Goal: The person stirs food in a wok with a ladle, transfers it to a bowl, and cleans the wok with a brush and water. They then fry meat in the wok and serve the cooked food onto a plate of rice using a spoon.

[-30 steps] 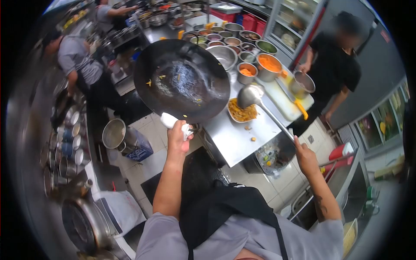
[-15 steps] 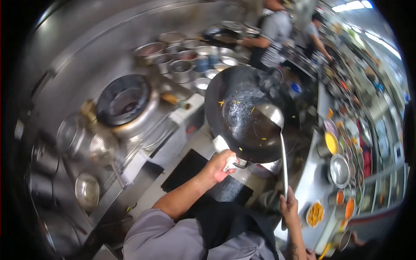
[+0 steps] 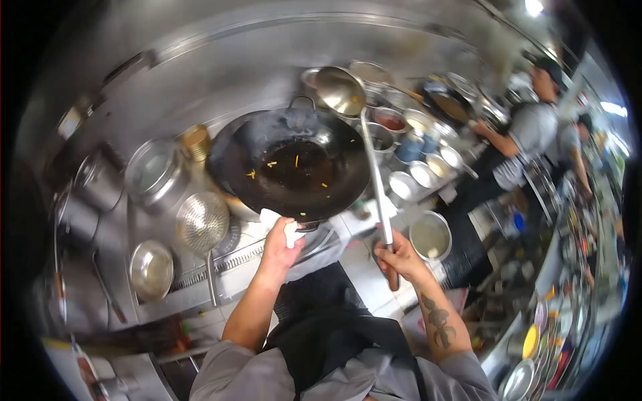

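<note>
My left hand (image 3: pixel 281 248) grips the handle of a large black wok (image 3: pixel 291 170) through a white cloth (image 3: pixel 279 220). The wok sits over the stove burner and holds only a few yellow food scraps. My right hand (image 3: pixel 399 257) holds the long handle of a steel ladle (image 3: pixel 341 90). The ladle's bowl is raised above the wok's far right rim, near the seasoning bowls (image 3: pixel 408 137).
A wire skimmer (image 3: pixel 202 222), a steel pot (image 3: pixel 152 172) and a small steel bowl (image 3: pixel 151 269) stand left of the wok. A steel pot (image 3: pixel 430 235) sits right of my right hand. Another person in a grey shirt (image 3: pixel 528 134) works at the stove further right.
I have turned from the prep counter to the stove. The wok moved from mid-air onto the burner, and the ladle lifted out of the wok toward the seasoning bowls.
</note>
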Tool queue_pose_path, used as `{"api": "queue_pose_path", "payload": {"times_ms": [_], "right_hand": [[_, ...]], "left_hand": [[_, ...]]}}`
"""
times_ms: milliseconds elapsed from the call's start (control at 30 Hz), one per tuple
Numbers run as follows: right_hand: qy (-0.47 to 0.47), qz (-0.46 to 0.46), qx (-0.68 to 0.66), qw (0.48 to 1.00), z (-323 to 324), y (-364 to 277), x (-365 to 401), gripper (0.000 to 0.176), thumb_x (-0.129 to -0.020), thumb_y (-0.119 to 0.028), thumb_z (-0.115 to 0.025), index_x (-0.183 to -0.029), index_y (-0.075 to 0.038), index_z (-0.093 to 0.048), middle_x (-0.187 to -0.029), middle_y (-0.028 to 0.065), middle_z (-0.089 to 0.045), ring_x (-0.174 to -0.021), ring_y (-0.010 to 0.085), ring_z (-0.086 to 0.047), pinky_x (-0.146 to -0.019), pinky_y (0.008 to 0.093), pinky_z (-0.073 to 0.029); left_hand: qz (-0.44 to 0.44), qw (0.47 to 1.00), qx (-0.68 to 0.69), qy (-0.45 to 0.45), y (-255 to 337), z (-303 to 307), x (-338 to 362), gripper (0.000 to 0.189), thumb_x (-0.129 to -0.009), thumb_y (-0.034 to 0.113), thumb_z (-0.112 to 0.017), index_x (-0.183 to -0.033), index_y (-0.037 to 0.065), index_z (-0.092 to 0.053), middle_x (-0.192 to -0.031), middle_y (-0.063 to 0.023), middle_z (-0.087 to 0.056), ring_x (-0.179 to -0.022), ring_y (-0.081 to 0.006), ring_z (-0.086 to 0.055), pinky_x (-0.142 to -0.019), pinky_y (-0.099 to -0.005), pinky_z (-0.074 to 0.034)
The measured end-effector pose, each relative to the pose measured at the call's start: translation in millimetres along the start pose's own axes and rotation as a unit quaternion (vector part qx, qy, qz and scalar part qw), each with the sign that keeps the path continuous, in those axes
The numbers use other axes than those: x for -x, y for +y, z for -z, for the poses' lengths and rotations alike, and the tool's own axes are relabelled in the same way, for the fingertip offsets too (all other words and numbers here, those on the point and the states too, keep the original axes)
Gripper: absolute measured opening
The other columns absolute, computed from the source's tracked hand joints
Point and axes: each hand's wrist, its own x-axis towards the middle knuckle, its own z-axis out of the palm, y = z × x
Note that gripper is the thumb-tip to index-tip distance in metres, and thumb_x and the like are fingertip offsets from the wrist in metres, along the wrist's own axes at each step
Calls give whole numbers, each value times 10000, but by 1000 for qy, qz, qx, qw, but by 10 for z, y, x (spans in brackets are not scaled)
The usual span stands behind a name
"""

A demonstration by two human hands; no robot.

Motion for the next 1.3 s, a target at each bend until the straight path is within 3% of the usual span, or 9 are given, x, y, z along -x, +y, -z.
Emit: {"api": "queue_pose_path", "payload": {"times_ms": [167, 400, 633, 700, 767, 833, 867, 1000, 1300], "right_hand": [[-99, 26, 93, 990, -152, -59, -1432, 374, -814, -25, -541, -1186, -16, -502, -624, 6, -504, -435, 77, -469, -394, 244, -386], [-277, 71, 262, 922, -2600, -1128, -3262, 44, -790, -45, -510, -819, -20, -534, -560, 38, -499, -464, 140, -521, -383, 303, -400], [-351, 103, 462, 808, -4966, -485, -3914, 47, -762, -54, -530, -727, -24, -541, -555, 68, -527, -432, 169, -502, -399, 331, -419], [-391, -3, 386, 836, -5250, -427, -3732, 54, -763, -47, -528, -738, -2, -545, -559, 55, -510, -454, 175, -506, -434, 312, -420], [-459, -207, 197, 841, -5401, -373, -3769, 60, -769, -34, -526, -758, 22, -545, -584, 44, -498, -487, 177, -512, -471, 297, -421], [-499, -472, -115, 718, -5502, -224, -4118, 66, -780, -15, -522, -787, 48, -541, -629, 37, -490, -529, 175, -521, -510, 286, -424], [-486, -411, -330, 697, -5304, -232, -3966, 254, -807, 10, -502, -1044, 93, -460, -714, 40, -473, -585, 163, -527, -548, 287, -428], [-454, -496, -463, 578, -4937, -425, -3927, 653, -836, 23, -463, -1342, 62, -52, -785, 62, -452, -607, 167, -529, -539, 312, -434], [-479, -475, -434, 597, -3151, -1137, -3522, 369, -889, -78, -453, -1184, 103, -326, -801, 49, -476, -626, 122, -533, -519, 280, -436]], "left_hand": [[-89, 993, 59, 43, 274, 235, -791, 90, -831, 159, -544, -768, 95, -534, -630, -77, -556, -492, -172, -503, -386, -263, -374], [-69, 982, 114, 132, 490, 401, -1622, 79, -822, 182, -571, -794, 135, -513, -666, -38, -540, -524, -159, -519, -371, -253, -365], [-55, 989, 65, 119, 376, 505, -1575, 357, -906, 511, -468, -1012, 178, -540, -821, 9, -597, -714, -169, -574, -507, -366, -433], [-50, 986, 41, 155, 264, 544, -1294, 467, -917, 572, -405, -1018, 135, -540, -822, -27, -612, -691, -172, -604, -467, -343, -434], [-48, 985, 37, 163, 220, 591, -883, 488, -917, 566, -414, -1017, 106, -539, -801, -49, -611, -659, -181, -609, -441, -330, -434], [-64, 982, 27, 174, 103, 672, -554, 508, -917, 563, -416, -1028, 81, -529, -772, -66, -605, -647, -193, -615, -417, -317, -431], [-75, 981, 20, 177, 90, 700, -407, 518, -917, 562, -417, -1034, 68, -524, -758, -74, -602, -641, -198, -618, -406, -311, -430], [-72, 974, 35, 210, 45, 849, 75, 568, -918, 586, -383, -1100, 60, -491, -784, -94, -598, -655, -217, -627, -410, -317, -447], [-68, 987, 41, 140, 239, 551, -885, 640, -889, 687, -269, -1055, 118, -510, -804, -65, -575, -621, -214, -588, -429, -348, -457]]}}
